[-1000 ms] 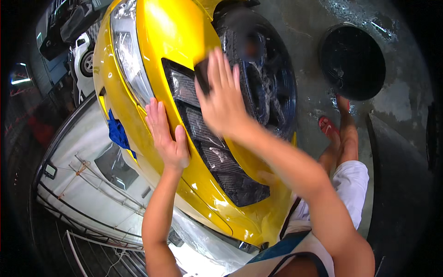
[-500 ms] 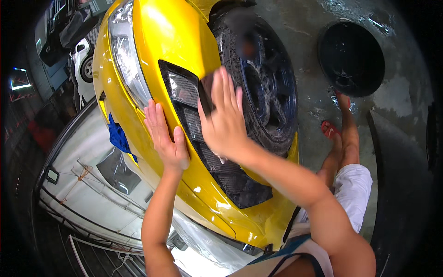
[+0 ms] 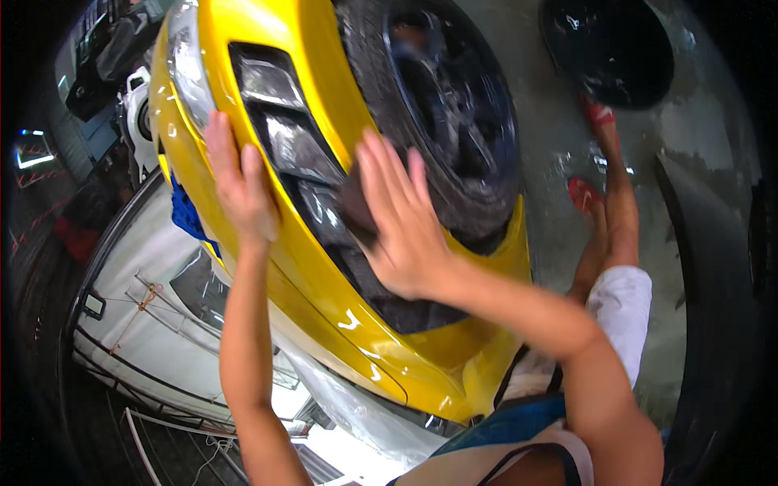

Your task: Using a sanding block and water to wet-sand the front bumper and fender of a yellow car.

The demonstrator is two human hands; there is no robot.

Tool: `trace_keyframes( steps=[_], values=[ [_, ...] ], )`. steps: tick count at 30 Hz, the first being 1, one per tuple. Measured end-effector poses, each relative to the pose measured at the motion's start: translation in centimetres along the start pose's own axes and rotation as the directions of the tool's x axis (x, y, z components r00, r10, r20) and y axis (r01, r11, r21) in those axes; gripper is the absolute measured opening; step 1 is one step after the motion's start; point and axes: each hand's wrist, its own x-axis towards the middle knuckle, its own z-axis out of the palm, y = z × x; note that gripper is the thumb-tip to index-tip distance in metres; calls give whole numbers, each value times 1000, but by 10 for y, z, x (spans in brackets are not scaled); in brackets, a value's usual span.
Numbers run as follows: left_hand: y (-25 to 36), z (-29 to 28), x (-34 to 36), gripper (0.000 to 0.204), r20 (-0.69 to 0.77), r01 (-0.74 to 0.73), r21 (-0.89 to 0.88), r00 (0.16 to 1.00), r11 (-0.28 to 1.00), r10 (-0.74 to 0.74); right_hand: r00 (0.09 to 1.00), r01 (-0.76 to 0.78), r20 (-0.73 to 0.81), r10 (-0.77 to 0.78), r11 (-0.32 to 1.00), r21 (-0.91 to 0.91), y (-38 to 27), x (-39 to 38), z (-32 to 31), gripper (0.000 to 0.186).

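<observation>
The yellow car body (image 3: 308,300) fills the middle, with a clear headlight (image 3: 186,69), a dark carbon-look vent (image 3: 292,138) and a black wheel (image 3: 442,97). My left hand (image 3: 243,186) lies flat on the paint between headlight and vent, fingers extended, holding nothing. My right hand (image 3: 401,235), somewhat blurred, presses a dark pad (image 3: 356,202) over the vent’s lower section, beside the tyre, with its fingers together. A blue cloth (image 3: 186,211) rests on the bodywork to the left.
A round black tub (image 3: 608,44) sits on the wet floor at the upper right, near my sandalled feet. At the left are a white car (image 3: 138,105), metal railings and a pale panel with tubing (image 3: 146,324). A dark curved shape (image 3: 713,308) lines the right side.
The view has shifted, so the car appears higher and farther left. My right hand has moved down along the vent with the pad. My left hand remains on the paint.
</observation>
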Motion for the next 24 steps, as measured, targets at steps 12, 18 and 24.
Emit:
trace_keyframes(
  steps=[12, 18, 24],
  values=[
    [-6, 11, 16, 57, -13, 30, -294, 999, 955, -35, 982, -191, -7, 191, 981, -30, 43, -196, -3, 91],
    [-21, 1, 22, 55, 5, 13, -234, 1000, 972, -12, 955, 135, -263, -137, 991, -24, 17, -28, 10, 83],
    [-14, 10, 22, 55, -3, 78, -408, 996, 910, -87, 984, -166, -53, 168, 986, 32, 52, -223, -5, 101]
  ],
)
